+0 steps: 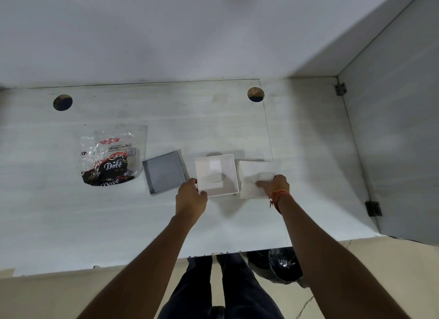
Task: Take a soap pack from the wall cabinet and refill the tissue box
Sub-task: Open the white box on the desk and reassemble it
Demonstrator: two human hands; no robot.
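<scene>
A white square tissue box (216,174) with an oval slot lies upturned on the pale counter (213,128). My left hand (191,197) grips its lower-left corner. Right of the box lies a stack of white tissues (251,179), and my right hand (275,185) presses on it with fingers bent over the stack. A grey square lid (164,172) rests flat just left of the box. Farther left sits a crumpled clear wrapper printed "Dove" (111,157), open and slack.
Two round cable holes (62,102) (255,94) pierce the counter near the back wall. A grey side panel with hinges (373,208) bounds the right. Below the counter's front edge stands a black bin (282,266) beside my legs.
</scene>
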